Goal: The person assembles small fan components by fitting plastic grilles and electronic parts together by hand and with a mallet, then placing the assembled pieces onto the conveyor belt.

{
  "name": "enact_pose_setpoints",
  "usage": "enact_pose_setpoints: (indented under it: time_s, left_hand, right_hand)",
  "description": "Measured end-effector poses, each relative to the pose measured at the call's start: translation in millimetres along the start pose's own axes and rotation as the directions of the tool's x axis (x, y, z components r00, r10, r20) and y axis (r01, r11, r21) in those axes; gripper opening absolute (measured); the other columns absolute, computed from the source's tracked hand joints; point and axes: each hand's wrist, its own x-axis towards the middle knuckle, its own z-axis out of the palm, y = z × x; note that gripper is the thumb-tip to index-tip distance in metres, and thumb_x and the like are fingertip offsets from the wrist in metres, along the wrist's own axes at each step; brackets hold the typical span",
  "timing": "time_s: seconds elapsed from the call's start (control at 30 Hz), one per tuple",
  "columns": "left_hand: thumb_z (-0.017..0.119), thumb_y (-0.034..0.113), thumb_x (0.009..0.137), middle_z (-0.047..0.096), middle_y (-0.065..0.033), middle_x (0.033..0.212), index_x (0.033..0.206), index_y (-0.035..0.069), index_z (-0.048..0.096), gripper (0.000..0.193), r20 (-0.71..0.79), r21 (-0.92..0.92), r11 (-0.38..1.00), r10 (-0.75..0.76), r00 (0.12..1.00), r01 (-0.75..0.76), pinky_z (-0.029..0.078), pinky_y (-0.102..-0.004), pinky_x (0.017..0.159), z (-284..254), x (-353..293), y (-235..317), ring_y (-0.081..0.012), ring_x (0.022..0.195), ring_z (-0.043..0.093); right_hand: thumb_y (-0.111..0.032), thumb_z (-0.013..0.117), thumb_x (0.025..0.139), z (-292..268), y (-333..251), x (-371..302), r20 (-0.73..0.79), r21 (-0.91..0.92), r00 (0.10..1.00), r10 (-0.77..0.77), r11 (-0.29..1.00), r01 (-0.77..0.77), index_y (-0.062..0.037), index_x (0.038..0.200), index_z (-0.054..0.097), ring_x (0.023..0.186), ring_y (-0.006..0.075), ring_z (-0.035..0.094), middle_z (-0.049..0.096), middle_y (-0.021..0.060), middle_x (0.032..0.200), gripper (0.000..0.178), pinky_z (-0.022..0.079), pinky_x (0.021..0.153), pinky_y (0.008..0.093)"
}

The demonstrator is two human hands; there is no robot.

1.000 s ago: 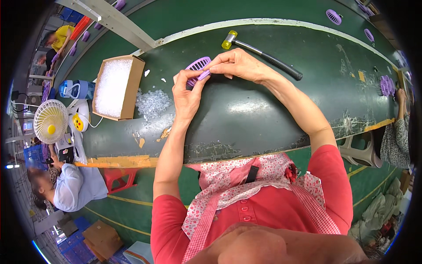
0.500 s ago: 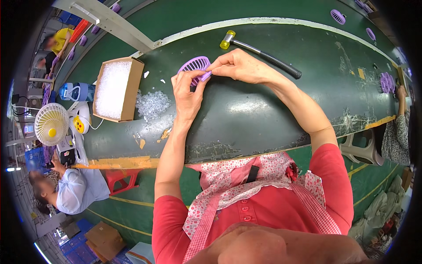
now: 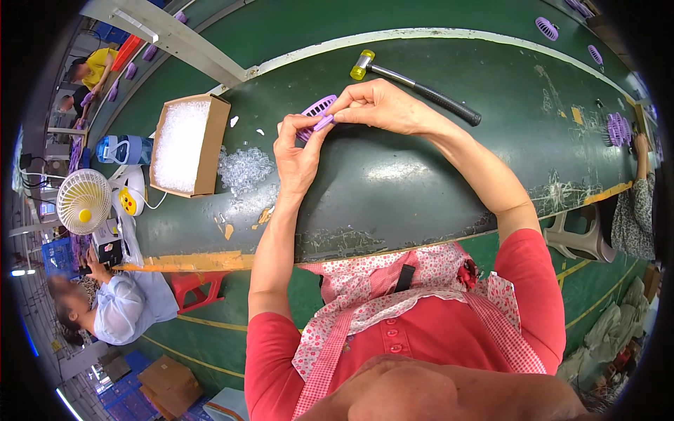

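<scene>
A small purple handheld fan (image 3: 319,106) with a slotted round grille is held above the dark green bench. My left hand (image 3: 298,158) is closed around its narrow end, thumb and fingers pinching it. The fingertips of my right hand (image 3: 379,107) are pinched against the same end from the other side; whether they hold a separate small part is hidden. Just beyond my right hand lies a hammer (image 3: 421,89) with a yellow head and black grip. Left of my left hand is a loose pile of small clear plastic pieces (image 3: 243,168).
A cardboard box (image 3: 206,151) of clear pieces stands left, near a blue bottle (image 3: 126,149) and a yellow-white desk fan (image 3: 83,201). A metal post (image 3: 172,42) rises at the bench's back left. More purple fans (image 3: 547,28) lie on the far green surface. Other people sit at both sides.
The purple fan has tilted, so its grille now looks narrower and sits slightly further right. Both hands have shifted only a little and keep their pinch.
</scene>
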Motion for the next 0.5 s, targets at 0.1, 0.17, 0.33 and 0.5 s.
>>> enact_pose_setpoints:
  time_s: [0.1, 0.17, 0.33, 0.5]
  left_hand:
    - [0.078, 0.005, 0.081, 0.066, -0.0045, 0.088, 0.093, 0.005, 0.064, 0.019, 0.0, -0.06, 0.997, -0.056, 0.998, 0.056, 0.048, -0.0289, 0.077, -0.7, -2.0, 2.2, -0.0154, 0.086, 0.06]
    - [0.076, 0.004, 0.085, 0.067, -0.0037, 0.092, 0.099, 0.003, 0.062, 0.02, 0.054, -0.235, 0.963, -0.12, 0.991, 0.129, 0.049, -0.0254, 0.077, -1.4, -0.3, 7.3, -0.0109, 0.086, 0.062]
    - [0.069, 0.007, 0.092, 0.068, -0.0053, 0.096, 0.106, 0.0, 0.058, 0.019, 0.241, -0.571, 0.722, -0.307, 0.92, 0.391, 0.049, -0.0217, 0.078, -6.5, 7.4, 11.9, -0.008, 0.087, 0.063]
    - [0.068, 0.009, 0.091, 0.062, -0.0097, 0.119, 0.12, 0.003, 0.057, 0.031, 0.066, 0.027, 0.988, -0.151, 0.986, 0.149, 0.046, -0.0318, 0.094, 2.6, 7.6, 8.8, -0.0186, 0.109, 0.057]
  right_hand:
    - [-0.017, 0.067, 0.094, 5.4, 0.6, -0.3, -0.046, 0.006, 0.997, -0.069, 0.998, 0.07, -0.0023, 0.104, 0.072, 0.08, 0.0033, 0.058, 0.068, -0.0006, 0.088, 0.018, 0.048, 0.072, 0.0227]
    - [-0.015, 0.068, 0.094, 8.0, -0.5, -1.4, -0.063, 0.023, 0.995, -0.078, 0.997, 0.08, -0.0013, 0.103, 0.071, 0.082, 0.0033, 0.059, 0.069, -0.0003, 0.088, 0.017, 0.048, 0.073, 0.0224]
    - [-0.016, 0.067, 0.095, 16.0, -4.6, -2.4, -0.196, -0.087, 0.966, -0.168, 0.984, 0.154, -0.0008, 0.1, 0.071, 0.067, 0.0019, 0.048, 0.063, -0.0033, 0.075, 0.016, 0.04, 0.058, 0.0204]
    - [-0.019, 0.066, 0.092, -3.3, 29.7, 15.5, -0.399, -0.307, 0.898, -0.187, 0.95, 0.061, 0.0012, 0.096, 0.071, 0.066, 0.0116, 0.06, 0.067, 0.0057, 0.073, 0.021, 0.048, 0.06, 0.0294]
